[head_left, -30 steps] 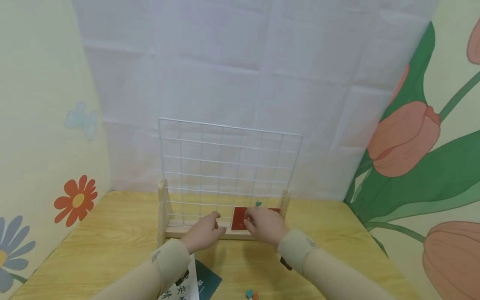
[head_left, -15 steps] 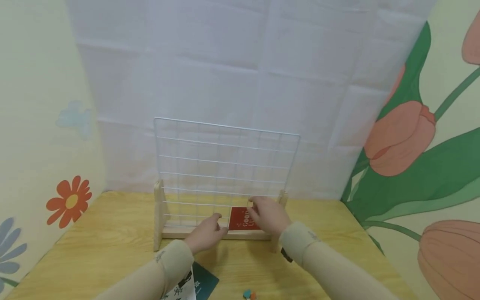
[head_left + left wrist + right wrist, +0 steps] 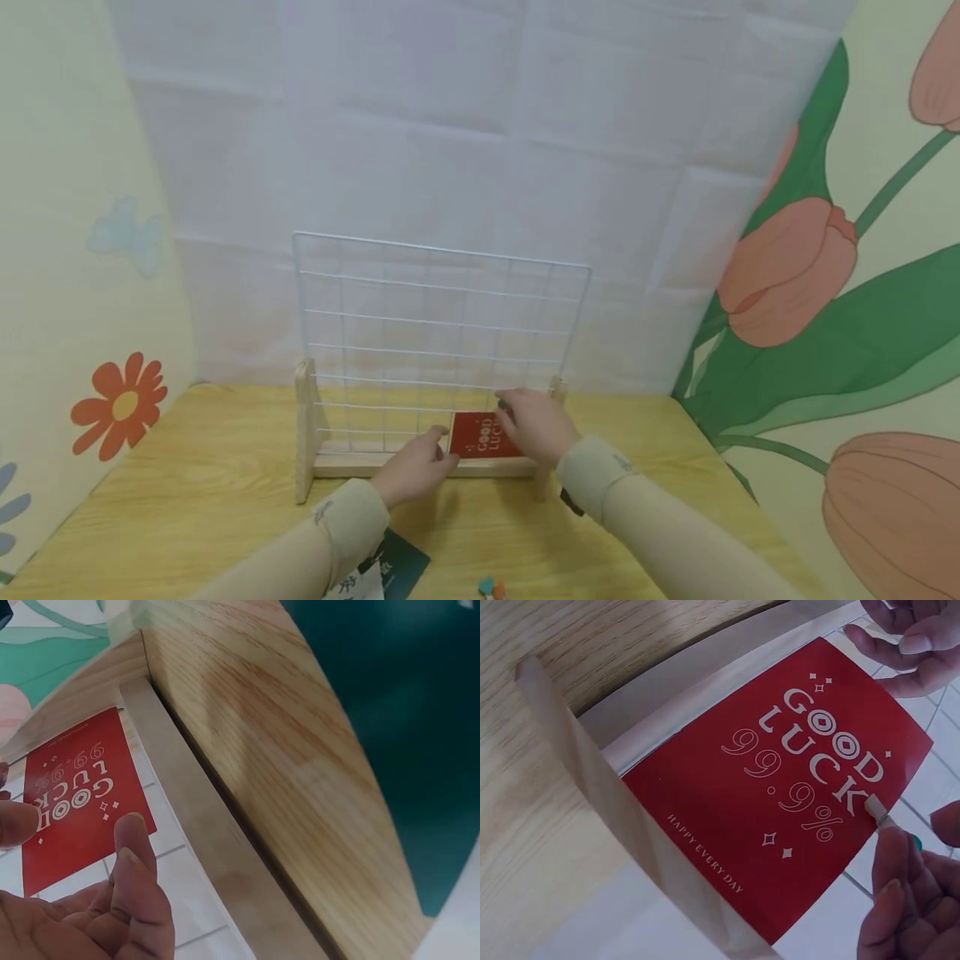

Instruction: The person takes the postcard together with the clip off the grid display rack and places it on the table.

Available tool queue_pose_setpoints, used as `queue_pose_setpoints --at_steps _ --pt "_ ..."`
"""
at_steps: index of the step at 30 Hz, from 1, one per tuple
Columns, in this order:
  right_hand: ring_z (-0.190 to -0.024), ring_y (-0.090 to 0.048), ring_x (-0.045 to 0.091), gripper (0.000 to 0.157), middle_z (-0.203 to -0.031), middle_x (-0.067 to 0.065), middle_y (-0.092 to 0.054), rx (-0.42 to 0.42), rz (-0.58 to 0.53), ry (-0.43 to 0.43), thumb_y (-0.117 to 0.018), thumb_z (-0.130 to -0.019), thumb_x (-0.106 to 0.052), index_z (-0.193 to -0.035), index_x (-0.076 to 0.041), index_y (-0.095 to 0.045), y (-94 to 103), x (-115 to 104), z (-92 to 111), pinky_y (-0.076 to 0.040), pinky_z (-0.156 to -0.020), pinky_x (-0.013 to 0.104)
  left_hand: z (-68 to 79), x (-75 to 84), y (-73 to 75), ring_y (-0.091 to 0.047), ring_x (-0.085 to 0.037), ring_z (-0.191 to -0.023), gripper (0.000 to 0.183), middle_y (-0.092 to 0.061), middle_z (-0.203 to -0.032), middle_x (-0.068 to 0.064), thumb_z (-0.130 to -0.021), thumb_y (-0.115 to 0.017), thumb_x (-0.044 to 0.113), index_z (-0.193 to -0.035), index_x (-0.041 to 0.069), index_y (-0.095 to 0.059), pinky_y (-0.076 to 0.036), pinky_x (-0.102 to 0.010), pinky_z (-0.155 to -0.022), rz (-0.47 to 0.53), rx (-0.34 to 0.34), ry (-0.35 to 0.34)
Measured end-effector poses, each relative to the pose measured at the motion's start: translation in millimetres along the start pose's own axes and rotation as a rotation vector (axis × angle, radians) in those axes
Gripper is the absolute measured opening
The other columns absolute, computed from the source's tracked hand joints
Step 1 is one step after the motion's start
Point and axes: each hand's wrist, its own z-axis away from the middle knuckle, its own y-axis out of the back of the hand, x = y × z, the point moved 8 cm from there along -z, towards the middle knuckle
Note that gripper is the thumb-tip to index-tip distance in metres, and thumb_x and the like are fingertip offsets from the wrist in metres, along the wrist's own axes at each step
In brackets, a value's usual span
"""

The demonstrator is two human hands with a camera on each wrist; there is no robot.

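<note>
A red card (image 3: 475,436) printed with GOOD LUCK lies against the lower right of a white wire grid (image 3: 442,312). My right hand (image 3: 538,423) pinches a small clip (image 3: 878,812) at the card's upper edge. On that clip a bit of green shows between the fingers. My left hand (image 3: 415,468) is by the card's left edge, thumb and index finger apart. In the right wrist view, the left fingers come up to the card's end; whether they touch it I cannot tell.
The grid stands in a wooden base (image 3: 423,467) with an upright at each end. On the near table lie a dark green card (image 3: 405,568), a white sheet with black writing (image 3: 358,586) and small blue and orange clips (image 3: 487,587).
My right hand has moved from in front of the red card up to its upper edge, uncovering the lettering. The left hand stays by the card. The head view has shifted slightly.
</note>
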Motion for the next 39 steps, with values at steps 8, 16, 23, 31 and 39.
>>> queue_pose_setpoints --at_steps 8,16,23,31,39 --pt "-0.114 -0.068 0.031 0.037 -0.121 0.013 -0.072 -0.035 0.036 -0.025 -0.06 -0.106 -0.027 -0.135 -0.004 -0.064 -3.9 5 -2 -0.051 -0.1 0.049 -1.6 2.0 -10.5 -0.067 -0.04 -0.106 0.062 -0.065 -0.123 -0.027 -0.1 -0.064 0.021 -0.148 -0.012 -0.04 -0.055 -0.057 -0.088 -0.041 -0.012 -0.073" --pt "-0.116 -0.067 0.033 0.036 -0.125 0.016 -0.07 -0.034 0.027 -0.024 -0.061 -0.105 -0.026 -0.133 -0.003 -0.064 -2.8 8 -1 -0.051 -0.1 0.05 2.5 8.4 -16.3 -0.058 -0.048 -0.124 0.072 -0.048 -0.146 -0.036 -0.098 -0.063 0.021 -0.152 -0.016 -0.031 -0.046 -0.064 -0.101 -0.009 -0.065 -0.118" --pt "-0.113 -0.068 0.032 0.033 -0.122 0.015 -0.071 -0.027 0.028 -0.021 -0.061 -0.106 -0.024 -0.131 -0.002 -0.066 -2.7 9 -1 -0.053 -0.098 0.049 -0.3 2.8 -15.0 -0.066 -0.032 -0.097 0.054 -0.065 -0.118 -0.02 -0.101 -0.063 0.021 -0.143 -0.009 -0.043 -0.057 -0.051 -0.079 0.081 -0.055 -0.025" --pt "-0.103 -0.072 0.026 0.024 -0.11 0.008 -0.075 0.03 -0.04 -0.004 -0.059 -0.107 -0.026 -0.115 -0.008 -0.072 -0.3 7 -3 -0.055 -0.094 0.043 -14.0 2.9 1.3 -0.064 -0.018 -0.078 0.024 -0.068 -0.102 -0.011 -0.105 -0.06 0.02 -0.12 0.001 -0.059 -0.055 -0.038 -0.067 0.039 0.039 -0.067" --pt "-0.08 -0.07 0.016 0.012 -0.088 0.0 -0.073 0.084 0.019 0.139 -0.064 -0.104 -0.021 -0.099 -0.013 -0.07 -2.6 5 -5 -0.058 -0.078 0.035 -22.3 10.3 9.8 -0.055 -0.014 -0.063 0.013 -0.063 -0.077 0.001 -0.105 -0.061 0.018 -0.1 0.008 -0.067 -0.047 -0.033 -0.055 -0.126 0.086 -0.134"
